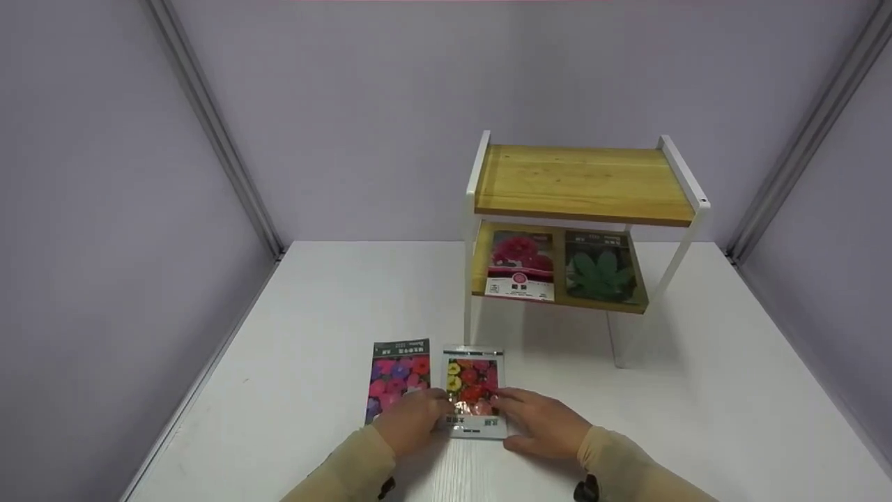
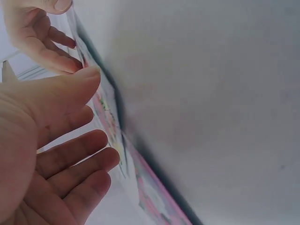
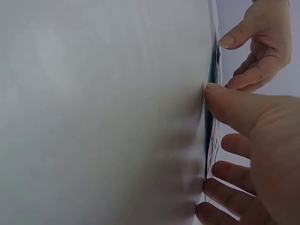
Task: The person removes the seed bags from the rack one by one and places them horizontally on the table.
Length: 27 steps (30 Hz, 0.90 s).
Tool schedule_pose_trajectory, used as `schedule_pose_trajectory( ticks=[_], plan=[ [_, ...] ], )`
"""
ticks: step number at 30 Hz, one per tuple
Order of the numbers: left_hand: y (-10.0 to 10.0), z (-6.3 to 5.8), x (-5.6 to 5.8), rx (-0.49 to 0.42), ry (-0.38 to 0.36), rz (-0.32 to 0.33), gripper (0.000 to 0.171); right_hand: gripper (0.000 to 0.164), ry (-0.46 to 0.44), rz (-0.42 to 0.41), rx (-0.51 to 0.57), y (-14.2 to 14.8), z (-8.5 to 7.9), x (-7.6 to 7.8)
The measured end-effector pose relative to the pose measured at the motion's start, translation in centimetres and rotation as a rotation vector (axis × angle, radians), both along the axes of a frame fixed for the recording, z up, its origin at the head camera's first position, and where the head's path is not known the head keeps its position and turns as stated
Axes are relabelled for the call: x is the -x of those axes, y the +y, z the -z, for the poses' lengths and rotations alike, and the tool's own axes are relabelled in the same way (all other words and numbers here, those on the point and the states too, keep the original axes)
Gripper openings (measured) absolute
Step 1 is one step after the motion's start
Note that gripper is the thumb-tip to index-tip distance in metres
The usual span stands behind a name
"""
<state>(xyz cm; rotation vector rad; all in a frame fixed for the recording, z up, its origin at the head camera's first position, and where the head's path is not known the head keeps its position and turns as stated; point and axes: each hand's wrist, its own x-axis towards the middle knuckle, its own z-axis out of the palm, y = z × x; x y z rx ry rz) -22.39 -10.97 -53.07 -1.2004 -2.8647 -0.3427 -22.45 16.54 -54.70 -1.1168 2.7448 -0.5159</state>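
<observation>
"Where's the glossy, white-bordered, rectangular packet printed with red and yellow flowers [image 1: 474,383]?"

"On the smooth white bench [image 1: 320,307], between the bare left grip [image 1: 412,420] and right grip [image 1: 547,422]. Both look unclenched, fingers loose at its side edges."

"How will it handle?"

"Probably light, thin, bendy, rather slippery. I'd take both long edges gently, so it doesn't buckle."

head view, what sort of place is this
Probably a small booth for tabletop work: plain wall panels on three sides, grey corner posts joining them, and a white table between.
</observation>
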Motion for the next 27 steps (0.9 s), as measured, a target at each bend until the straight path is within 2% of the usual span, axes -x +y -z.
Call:
schedule_pose_trajectory(
  ticks=[6, 11, 14, 20, 27],
  plan=[
    [0.4, -1.0, -0.1, -0.019, 0.005, -0.004, 0.030, 0.062, -0.026, 0.015, 0.036, 0.7, -0.3, 0.0],
    [0.9, -2.2, -0.2, -0.059, 0.000, -0.009, 0.032, 0.062, -0.001, 0.054, 0.078, 1.4, -1.4, -0.1],
    [1.3, -2.8, -0.1, -0.086, 0.022, -0.012, 0.036, 0.062, 0.051, 0.072, 0.107, 2.0, -2.3, 0.1],
    [2.4, -3.9, 0.5, -0.172, 0.145, -0.003, 0.045, 0.060, 0.217, 0.091, 0.150, 3.3, -4.0, 0.8],
    [3.7, -5.6, 0.9, -0.167, 0.183, -0.056, 0.050, 0.060, 0.253, 0.160, 0.157, 4.5, -5.8, 1.2]
  ],
)
